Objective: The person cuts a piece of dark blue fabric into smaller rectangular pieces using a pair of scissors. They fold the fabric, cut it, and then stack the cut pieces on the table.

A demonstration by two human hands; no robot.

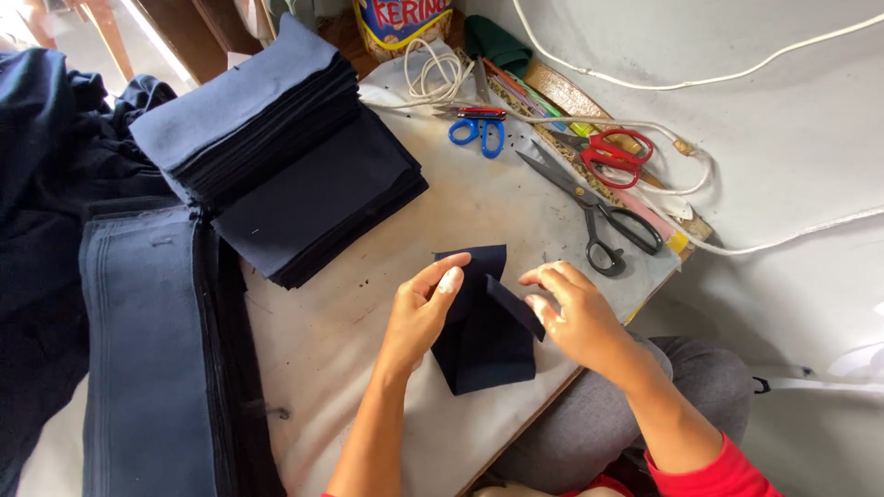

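Left hand [419,313] pinches top edge of dark cloth piece [483,340]; right hand [571,313] grips its folded flap. Black scissors [594,207] just beyond cloth piece; fabric stack [285,147] far left of it.

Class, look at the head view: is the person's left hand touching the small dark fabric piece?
Touching. The head view shows the left hand with thumb pressed on the dark fabric piece.

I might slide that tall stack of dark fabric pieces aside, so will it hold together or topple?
The stack of fabric pieces already leans and fans out, so it would likely shear if pushed from the top. Single pieces look floppy, like the one folding in the right hand.
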